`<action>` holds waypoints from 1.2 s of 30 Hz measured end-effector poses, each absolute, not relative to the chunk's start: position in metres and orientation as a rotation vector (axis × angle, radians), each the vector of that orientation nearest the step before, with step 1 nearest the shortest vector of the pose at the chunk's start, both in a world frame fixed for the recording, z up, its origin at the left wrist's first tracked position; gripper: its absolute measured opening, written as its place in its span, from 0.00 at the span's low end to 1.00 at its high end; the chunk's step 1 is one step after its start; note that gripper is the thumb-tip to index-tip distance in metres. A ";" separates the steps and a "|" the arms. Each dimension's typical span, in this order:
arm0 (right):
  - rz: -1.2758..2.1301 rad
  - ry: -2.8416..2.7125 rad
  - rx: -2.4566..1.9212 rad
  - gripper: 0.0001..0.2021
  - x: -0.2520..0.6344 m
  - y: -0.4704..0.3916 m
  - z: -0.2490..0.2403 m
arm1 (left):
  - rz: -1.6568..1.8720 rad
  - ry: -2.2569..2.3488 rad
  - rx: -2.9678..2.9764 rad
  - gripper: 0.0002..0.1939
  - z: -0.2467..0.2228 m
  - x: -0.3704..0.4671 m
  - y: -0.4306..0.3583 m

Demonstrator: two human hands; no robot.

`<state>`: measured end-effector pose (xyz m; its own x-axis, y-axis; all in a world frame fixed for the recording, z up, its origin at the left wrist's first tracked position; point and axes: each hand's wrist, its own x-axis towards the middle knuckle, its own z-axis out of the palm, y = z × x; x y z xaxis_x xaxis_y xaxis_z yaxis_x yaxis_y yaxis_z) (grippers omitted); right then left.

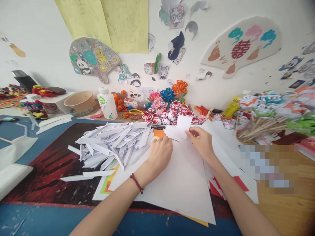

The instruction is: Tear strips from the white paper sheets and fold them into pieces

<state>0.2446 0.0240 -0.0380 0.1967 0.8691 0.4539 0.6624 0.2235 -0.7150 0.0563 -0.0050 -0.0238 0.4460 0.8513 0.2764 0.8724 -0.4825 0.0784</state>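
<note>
My right hand point(203, 142) pinches a small white paper piece point(184, 124) between thumb and fingers, lifting it at an angle. Close beside it, my left hand point(159, 152) is curled closed, knuckles up; its fingertips are hidden, so what it grips, if anything, does not show. Under both hands lie large white paper sheets point(187, 186), with orange, yellow and green sheets peeking out at the edges. Left of my left hand is a loose heap of folded white paper strips point(115, 144). A couple of strips lie apart, nearer me.
Red-and-white paper flowers point(169, 113) stand behind my hands. A white bottle point(107, 103) and a beige bowl point(80, 100) are at the back left. Wooden sticks point(258, 129) and paper blooms crowd the right. Beneath the papers lies a dark red-and-black mat point(51, 167).
</note>
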 end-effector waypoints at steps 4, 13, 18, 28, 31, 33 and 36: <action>0.798 -1.464 -1.259 0.13 0.228 0.010 -0.024 | -1.052 -1.818 -2.563 0.15 -0.014 0.054 0.001; 1.163 -1.395 -1.103 0.14 0.213 0.003 -0.022 | -1.310 -1.973 -2.635 0.11 -0.013 0.048 0.012; 1.288 -1.264 -1.174 0.15 0.211 0.005 -0.028 | -1.152 -1.921 -2.532 0.11 -0.020 0.050 0.010; 1.459 -1.018 -1.103 0.13 0.214 0.005 -0.034 | -0.976 -1.381 -2.276 0.07 -0.019 0.053 0.001; 1.407 -1.051 -1.119 0.14 0.214 0.004 -0.032 | -1.053 -1.412 -2.282 0.04 -0.022 0.054 0.002; 1.365 -1.112 -1.124 0.16 0.213 0.003 -0.029 | -1.105 -1.428 -2.271 0.03 -0.024 0.054 0.004; 1.345 -1.158 -1.124 0.17 0.211 0.002 -0.027 | -1.071 -1.337 -2.252 0.05 -0.025 0.052 0.004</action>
